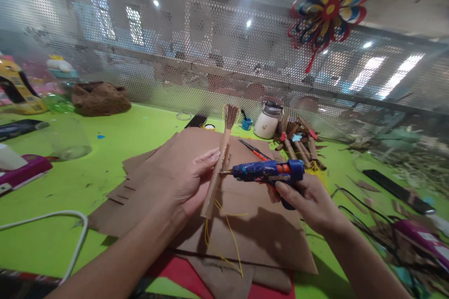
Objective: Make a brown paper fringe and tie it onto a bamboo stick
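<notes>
My left hand [199,175] is closed around a rolled brown paper tube [212,187] that ends in a frayed, brush-like tuft [231,116] at the top. Yellow string [229,229] trails from the tube's lower end. In my right hand [308,196] is a blue hot glue gun [263,171], its metal nozzle pointing left at the side of the tube. Whether the nozzle tip touches the paper I cannot tell. A glossy line runs along the tube above the nozzle. Beneath both hands lie stacked sheets of brown paper [154,168].
Behind the sheets stand a white jar [267,120] and a small blue pot [247,124]. Several paper rolls [310,149] lie at the back right. An orange-and-black cutter [255,150] rests on the paper. Black cords [365,215] and a phone [398,190] are on the right.
</notes>
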`<action>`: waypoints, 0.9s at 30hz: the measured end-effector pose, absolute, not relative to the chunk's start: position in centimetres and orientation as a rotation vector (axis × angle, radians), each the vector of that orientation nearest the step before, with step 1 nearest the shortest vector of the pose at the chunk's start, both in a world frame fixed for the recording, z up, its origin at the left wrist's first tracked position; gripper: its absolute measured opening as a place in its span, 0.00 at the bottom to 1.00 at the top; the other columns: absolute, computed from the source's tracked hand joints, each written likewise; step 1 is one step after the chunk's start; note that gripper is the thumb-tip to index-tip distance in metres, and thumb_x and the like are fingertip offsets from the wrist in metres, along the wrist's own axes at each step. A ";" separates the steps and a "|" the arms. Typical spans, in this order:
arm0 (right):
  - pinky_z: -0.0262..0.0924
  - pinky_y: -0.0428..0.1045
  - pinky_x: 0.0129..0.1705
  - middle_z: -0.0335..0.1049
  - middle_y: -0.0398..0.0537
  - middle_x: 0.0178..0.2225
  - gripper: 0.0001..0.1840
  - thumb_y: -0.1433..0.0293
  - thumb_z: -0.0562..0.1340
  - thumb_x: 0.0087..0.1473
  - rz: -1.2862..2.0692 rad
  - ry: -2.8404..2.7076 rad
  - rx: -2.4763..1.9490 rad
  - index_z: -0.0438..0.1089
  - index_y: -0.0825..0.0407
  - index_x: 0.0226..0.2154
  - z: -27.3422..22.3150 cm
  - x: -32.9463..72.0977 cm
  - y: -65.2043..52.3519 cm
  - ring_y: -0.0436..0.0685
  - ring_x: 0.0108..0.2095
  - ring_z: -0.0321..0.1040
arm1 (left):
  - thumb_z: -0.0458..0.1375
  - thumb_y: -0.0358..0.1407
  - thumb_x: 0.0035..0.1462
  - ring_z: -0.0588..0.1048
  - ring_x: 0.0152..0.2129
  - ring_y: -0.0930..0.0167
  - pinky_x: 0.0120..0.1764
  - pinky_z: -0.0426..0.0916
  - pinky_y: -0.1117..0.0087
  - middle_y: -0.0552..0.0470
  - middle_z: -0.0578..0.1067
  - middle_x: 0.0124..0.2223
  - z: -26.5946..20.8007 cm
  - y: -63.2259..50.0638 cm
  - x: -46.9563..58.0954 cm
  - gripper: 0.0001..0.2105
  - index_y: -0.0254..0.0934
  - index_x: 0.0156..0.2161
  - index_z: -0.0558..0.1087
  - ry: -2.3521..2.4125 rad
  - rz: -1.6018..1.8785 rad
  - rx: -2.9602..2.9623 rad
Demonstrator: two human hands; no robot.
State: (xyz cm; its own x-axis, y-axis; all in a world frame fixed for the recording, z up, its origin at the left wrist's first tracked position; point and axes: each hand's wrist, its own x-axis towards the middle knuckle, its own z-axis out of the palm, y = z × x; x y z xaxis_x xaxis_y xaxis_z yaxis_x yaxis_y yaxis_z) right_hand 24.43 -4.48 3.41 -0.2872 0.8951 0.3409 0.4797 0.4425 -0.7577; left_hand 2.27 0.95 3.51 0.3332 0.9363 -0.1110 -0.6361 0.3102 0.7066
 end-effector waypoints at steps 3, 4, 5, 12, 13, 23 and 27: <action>0.54 0.46 0.28 0.64 0.45 0.24 0.18 0.59 0.54 0.58 0.679 -1.935 -1.156 0.66 0.54 0.26 3.4 24.5 -4.5 0.51 0.26 0.61 | 0.51 0.22 0.55 0.74 0.23 0.76 0.28 0.71 0.80 0.46 0.76 0.28 3.5 1.0 2.3 0.10 0.27 0.37 0.74 0.581 1.118 0.614; 0.54 0.46 0.28 0.64 0.45 0.24 0.18 0.58 0.54 0.58 0.672 -1.933 -1.164 0.66 0.54 0.26 3.3 24.6 -4.5 0.51 0.26 0.61 | 0.52 0.22 0.55 0.74 0.23 0.76 0.28 0.71 0.80 0.46 0.76 0.29 3.5 1.0 2.3 0.09 0.27 0.37 0.74 0.574 1.119 0.618; 0.55 0.46 0.28 0.65 0.46 0.24 0.19 0.58 0.53 0.59 0.661 -1.930 -1.175 0.66 0.54 0.26 3.3 24.6 -4.4 0.52 0.26 0.61 | 0.52 0.22 0.55 0.74 0.24 0.76 0.28 0.71 0.80 0.46 0.76 0.29 3.4 1.1 2.2 0.09 0.27 0.37 0.74 0.564 1.119 0.625; 0.55 0.47 0.28 0.63 0.46 0.24 0.20 0.57 0.53 0.58 0.693 -1.919 -1.175 0.65 0.54 0.26 3.4 24.4 -4.3 0.52 0.27 0.60 | 0.52 0.22 0.54 0.74 0.23 0.76 0.29 0.71 0.79 0.46 0.76 0.30 3.4 1.1 2.2 0.10 0.27 0.38 0.74 0.551 1.107 0.631; 0.54 0.47 0.28 0.63 0.46 0.24 0.19 0.57 0.53 0.58 0.705 -1.917 -1.163 0.65 0.54 0.26 3.4 24.4 -4.4 0.52 0.26 0.60 | 0.52 0.22 0.54 0.74 0.23 0.76 0.29 0.71 0.80 0.46 0.76 0.29 3.4 1.0 2.2 0.09 0.27 0.38 0.74 0.557 1.108 0.626; 0.54 0.47 0.28 0.62 0.45 0.24 0.20 0.57 0.53 0.59 0.709 -1.913 -1.175 0.64 0.54 0.25 3.5 24.4 -4.4 0.51 0.26 0.59 | 0.52 0.22 0.53 0.74 0.24 0.75 0.29 0.71 0.79 0.46 0.75 0.30 3.4 1.1 2.2 0.09 0.27 0.38 0.74 0.553 1.113 0.626; 0.53 0.47 0.27 0.62 0.45 0.23 0.19 0.57 0.54 0.58 0.757 -1.941 -1.136 0.65 0.54 0.24 3.6 24.7 -4.5 0.51 0.25 0.59 | 0.52 0.21 0.53 0.73 0.23 0.76 0.28 0.71 0.80 0.47 0.75 0.29 3.8 1.0 2.2 0.09 0.27 0.37 0.73 0.541 1.118 0.619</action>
State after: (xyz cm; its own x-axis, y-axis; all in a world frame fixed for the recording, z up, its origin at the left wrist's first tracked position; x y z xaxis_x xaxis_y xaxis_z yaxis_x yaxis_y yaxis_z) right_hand 24.69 -4.45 3.64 -0.3249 0.8948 0.3063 0.4515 0.4313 -0.7811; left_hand 2.25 1.01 3.75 0.3449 0.9343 -0.0898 -0.6500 0.3067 0.6953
